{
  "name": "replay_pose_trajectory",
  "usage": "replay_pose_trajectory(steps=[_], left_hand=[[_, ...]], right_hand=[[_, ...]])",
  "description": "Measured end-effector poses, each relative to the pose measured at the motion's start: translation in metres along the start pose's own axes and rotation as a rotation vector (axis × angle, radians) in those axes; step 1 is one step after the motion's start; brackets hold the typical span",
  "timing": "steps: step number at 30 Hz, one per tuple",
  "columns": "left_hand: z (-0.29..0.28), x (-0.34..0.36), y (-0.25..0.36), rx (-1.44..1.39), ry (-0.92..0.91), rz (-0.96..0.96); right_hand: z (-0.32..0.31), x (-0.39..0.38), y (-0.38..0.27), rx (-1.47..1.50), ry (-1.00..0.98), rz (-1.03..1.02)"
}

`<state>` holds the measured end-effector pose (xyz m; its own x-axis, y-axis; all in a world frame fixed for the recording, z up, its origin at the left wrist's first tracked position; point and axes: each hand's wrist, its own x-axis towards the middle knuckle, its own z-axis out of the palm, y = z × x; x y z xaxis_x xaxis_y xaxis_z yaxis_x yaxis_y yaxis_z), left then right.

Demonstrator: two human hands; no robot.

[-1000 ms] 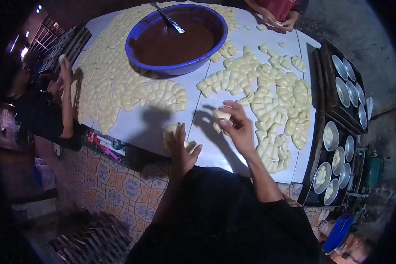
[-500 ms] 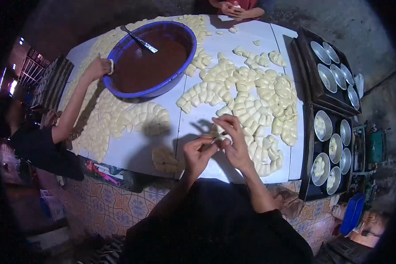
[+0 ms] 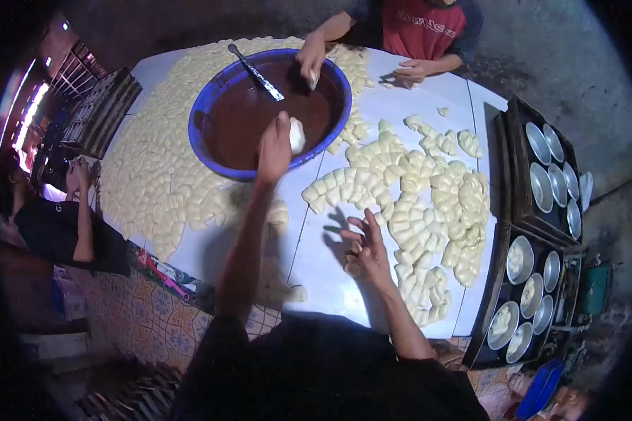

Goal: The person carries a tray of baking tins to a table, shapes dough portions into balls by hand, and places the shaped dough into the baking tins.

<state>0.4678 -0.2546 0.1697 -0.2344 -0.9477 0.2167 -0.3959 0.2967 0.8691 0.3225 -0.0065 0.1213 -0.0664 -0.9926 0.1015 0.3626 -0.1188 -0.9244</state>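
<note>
Stretched out over the blue basin [image 3: 198, 151] of brown filling, my left hand [image 3: 274, 149] grips a pale dough piece [image 3: 297, 135] at its right side. A spoon with a dark handle [image 3: 256, 71] lies in the filling [image 3: 246, 112]. Above the white table [image 3: 316, 259], my right hand [image 3: 369, 250] is open, with its fingers apart; whether a scrap of dough sticks to its fingertips is unclear. Close by it lie rows of cut dough pieces [image 3: 418, 221].
Dough pieces [image 3: 144, 179] cover the table's left side. Along the right edge stand dark trays [image 3: 519, 158] with round metal tins [image 3: 541, 186], some holding dough. A co-worker in red [image 3: 425, 28] reaches into the basin from the far side; another person in black [image 3: 67, 228] is at the left.
My left hand has left my right and gone forward over the basin with dough. The left co-worker's hand has withdrawn from the basin; the far co-worker's hand has come over it.
</note>
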Motion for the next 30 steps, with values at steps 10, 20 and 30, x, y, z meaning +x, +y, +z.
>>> replay_pose_trajectory(steps=[10, 20, 30], left_hand=[[-0.008, -0.001, 0.034, 0.404, -0.333, -0.270], [0.044, -0.186, 0.063, -0.771, -0.238, -0.656], [0.040, -0.236, 0.058, -0.569, -0.408, -0.179]], right_hand=[[-0.014, -0.004, 0.027, 0.126, 0.202, 0.088], [0.008, -0.011, 0.010, 0.172, 0.521, 0.355], [0.000, -0.051, -0.021, -0.466, 0.308, -0.369]])
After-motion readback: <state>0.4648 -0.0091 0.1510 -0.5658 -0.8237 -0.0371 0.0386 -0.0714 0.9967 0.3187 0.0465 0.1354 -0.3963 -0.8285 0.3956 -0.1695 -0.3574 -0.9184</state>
